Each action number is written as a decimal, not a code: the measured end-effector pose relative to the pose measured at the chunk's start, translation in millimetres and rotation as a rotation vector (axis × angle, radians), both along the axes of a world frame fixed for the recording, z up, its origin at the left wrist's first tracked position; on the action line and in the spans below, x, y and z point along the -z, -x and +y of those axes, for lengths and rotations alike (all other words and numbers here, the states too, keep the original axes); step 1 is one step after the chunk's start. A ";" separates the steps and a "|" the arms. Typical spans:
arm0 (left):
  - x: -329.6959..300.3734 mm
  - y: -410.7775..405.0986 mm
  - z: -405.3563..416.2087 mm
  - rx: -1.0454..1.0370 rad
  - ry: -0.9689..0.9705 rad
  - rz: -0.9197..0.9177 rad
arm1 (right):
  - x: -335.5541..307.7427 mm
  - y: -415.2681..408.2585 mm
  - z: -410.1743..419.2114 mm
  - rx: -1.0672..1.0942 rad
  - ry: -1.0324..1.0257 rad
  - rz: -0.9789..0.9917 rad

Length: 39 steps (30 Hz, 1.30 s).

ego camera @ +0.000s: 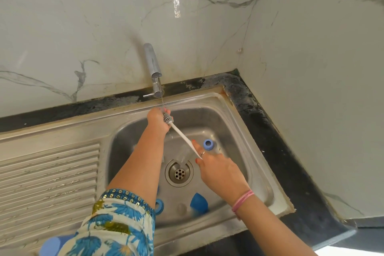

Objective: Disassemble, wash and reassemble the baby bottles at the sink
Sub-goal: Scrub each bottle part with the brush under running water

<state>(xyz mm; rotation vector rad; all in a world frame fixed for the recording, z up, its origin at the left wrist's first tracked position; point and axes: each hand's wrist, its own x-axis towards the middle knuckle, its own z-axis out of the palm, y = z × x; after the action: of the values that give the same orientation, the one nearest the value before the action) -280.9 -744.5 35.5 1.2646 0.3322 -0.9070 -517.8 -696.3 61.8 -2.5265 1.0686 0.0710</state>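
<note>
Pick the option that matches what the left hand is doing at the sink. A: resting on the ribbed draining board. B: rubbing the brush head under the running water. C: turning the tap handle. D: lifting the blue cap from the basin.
B: the left hand closes its grip on the brush head right under the tap, while the right hand holds the white handle.

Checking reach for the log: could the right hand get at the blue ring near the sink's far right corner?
Probably yes. The blue ring lies uncovered just beyond the right hand, though that hand holds the brush handle.
</note>
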 end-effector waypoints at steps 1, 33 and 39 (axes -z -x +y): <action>0.2 -0.1 1.6 0.000 0.007 -0.028 | -0.4 4.1 -3.2 0.034 -0.162 -0.056; 8.6 14.0 35.3 0.038 0.292 -0.133 | -26.1 -40.5 -7.1 0.313 -0.831 -0.518; 4.7 15.4 36.6 -0.094 0.271 -0.085 | -26.4 -37.1 -5.6 0.296 -0.848 -0.503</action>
<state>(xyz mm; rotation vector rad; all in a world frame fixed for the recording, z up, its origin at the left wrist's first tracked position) -296.3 -707.9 30.9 1.0261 0.1926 -0.7861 -480.6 -702.0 88.2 -1.5044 0.9200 -0.1563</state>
